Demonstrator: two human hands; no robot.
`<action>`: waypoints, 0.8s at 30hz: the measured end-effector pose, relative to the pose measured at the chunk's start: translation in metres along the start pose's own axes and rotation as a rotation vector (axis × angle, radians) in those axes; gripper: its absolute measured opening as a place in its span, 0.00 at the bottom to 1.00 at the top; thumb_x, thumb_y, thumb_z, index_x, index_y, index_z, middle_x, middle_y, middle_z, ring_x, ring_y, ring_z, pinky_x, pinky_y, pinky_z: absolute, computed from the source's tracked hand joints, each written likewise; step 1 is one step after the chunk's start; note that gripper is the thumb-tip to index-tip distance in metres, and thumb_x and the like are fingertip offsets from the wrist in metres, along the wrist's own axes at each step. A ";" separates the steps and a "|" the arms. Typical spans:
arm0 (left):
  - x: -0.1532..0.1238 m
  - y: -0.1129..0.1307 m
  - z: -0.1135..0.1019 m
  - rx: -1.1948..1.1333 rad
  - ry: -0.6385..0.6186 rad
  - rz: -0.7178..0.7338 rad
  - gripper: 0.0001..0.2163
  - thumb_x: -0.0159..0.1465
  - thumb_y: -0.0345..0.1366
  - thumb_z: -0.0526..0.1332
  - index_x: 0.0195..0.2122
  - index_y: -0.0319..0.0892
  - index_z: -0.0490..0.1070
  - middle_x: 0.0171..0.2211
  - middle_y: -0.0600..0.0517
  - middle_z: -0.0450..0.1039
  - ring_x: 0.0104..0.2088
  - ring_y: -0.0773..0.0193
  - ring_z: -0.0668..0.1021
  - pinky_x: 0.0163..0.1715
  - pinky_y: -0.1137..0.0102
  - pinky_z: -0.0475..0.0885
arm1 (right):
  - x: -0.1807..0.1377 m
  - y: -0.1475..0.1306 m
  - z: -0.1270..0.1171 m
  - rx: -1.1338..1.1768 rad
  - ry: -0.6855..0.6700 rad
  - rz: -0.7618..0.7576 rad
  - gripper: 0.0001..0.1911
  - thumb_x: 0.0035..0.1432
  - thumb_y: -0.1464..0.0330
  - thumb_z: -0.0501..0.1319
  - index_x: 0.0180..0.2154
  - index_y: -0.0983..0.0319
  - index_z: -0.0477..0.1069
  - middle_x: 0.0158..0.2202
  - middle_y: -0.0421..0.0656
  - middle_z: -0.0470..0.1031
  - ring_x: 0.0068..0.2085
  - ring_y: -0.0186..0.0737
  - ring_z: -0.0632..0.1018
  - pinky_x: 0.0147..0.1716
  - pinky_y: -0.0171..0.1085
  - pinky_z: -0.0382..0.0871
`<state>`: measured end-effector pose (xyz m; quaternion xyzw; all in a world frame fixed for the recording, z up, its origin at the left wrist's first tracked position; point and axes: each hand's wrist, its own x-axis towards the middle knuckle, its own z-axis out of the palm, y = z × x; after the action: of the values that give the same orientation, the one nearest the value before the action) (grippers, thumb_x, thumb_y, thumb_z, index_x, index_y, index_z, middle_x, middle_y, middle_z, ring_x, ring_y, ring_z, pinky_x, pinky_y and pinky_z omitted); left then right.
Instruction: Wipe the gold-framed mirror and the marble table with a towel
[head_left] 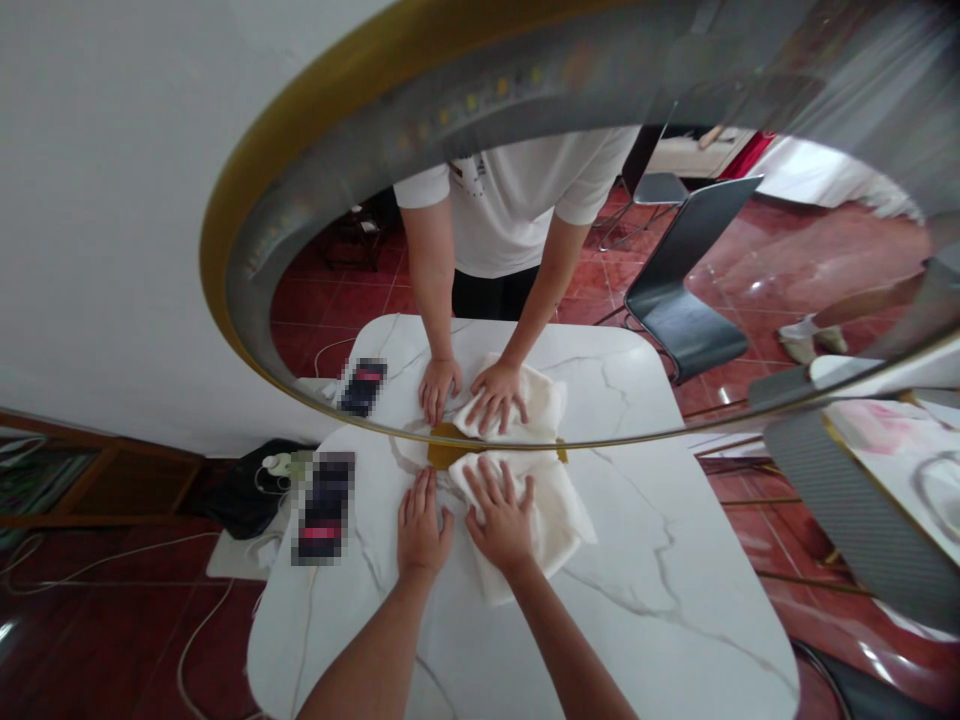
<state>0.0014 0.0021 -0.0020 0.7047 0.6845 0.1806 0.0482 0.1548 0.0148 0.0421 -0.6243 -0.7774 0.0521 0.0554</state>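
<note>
My left hand (423,532) lies flat on the white marble-patterned table (637,620), its fingers together and stretched forward, the thumb a little apart. Beside it, my right hand (501,520) rests with spread fingers on a crumpled white cloth (562,510), pressing it against the tabletop. Just beyond both hands is the gold base (444,452) of a large mirror (510,290), partly covered by the cloth. The mirror has a gold rim (212,250) and reflects my arms, hands and the cloth.
A blurred-out phone-like object (324,508) lies on the table's left side with a cable. Further left are a black bag (244,490), a small white bottle (277,464) and a wooden cabinet (112,480). At right stands another table (900,450) with a grey chair back (847,500).
</note>
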 end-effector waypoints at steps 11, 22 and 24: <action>0.000 0.000 -0.001 0.003 -0.018 0.000 0.31 0.60 0.30 0.51 0.65 0.41 0.42 0.63 0.47 0.52 0.62 0.60 0.57 0.60 0.59 0.53 | -0.017 0.046 -0.013 -0.102 0.045 0.194 0.32 0.59 0.64 0.49 0.63 0.47 0.40 0.66 0.37 0.43 0.65 0.49 0.45 0.58 0.61 0.34; 0.000 0.003 -0.003 -0.013 0.004 -0.014 0.31 0.60 0.30 0.51 0.65 0.41 0.43 0.63 0.47 0.52 0.61 0.59 0.58 0.61 0.60 0.53 | -0.016 0.029 -0.005 -0.088 0.043 0.247 0.32 0.60 0.63 0.47 0.63 0.47 0.38 0.66 0.35 0.41 0.65 0.50 0.41 0.56 0.64 0.33; 0.000 0.003 -0.003 -0.013 0.004 -0.013 0.31 0.60 0.31 0.51 0.65 0.41 0.43 0.63 0.47 0.53 0.61 0.59 0.58 0.61 0.59 0.52 | -0.011 0.016 -0.002 -0.055 0.036 0.199 0.32 0.60 0.62 0.48 0.63 0.47 0.37 0.66 0.34 0.41 0.65 0.51 0.40 0.56 0.64 0.32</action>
<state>0.0031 0.0018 0.0013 0.6996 0.6879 0.1860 0.0527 0.1728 0.0072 0.0418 -0.7007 -0.7115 0.0248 0.0468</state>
